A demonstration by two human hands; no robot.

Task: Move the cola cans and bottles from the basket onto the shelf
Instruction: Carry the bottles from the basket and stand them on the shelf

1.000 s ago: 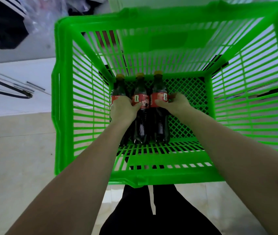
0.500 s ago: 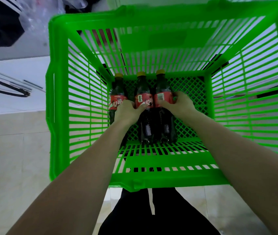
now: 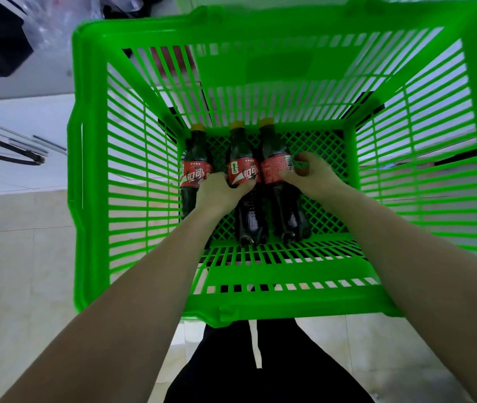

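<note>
Three bottles lay side by side in the basket (image 3: 132, 175): the left bottle (image 3: 193, 170) left of the left hand (image 3: 216, 193), the middle bottle (image 3: 244, 173) between both hands, the right bottle (image 3: 275, 167) just left of the right hand (image 3: 312, 175).

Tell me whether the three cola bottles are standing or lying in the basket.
Lying. All three cola bottles rest side by side on the basket floor, yellow caps pointing at the far wall.

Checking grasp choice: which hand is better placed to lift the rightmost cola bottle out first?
Right. The right hand already curls around the rightmost cola bottle at its label; the left hand grips the middle cola bottle.
</note>
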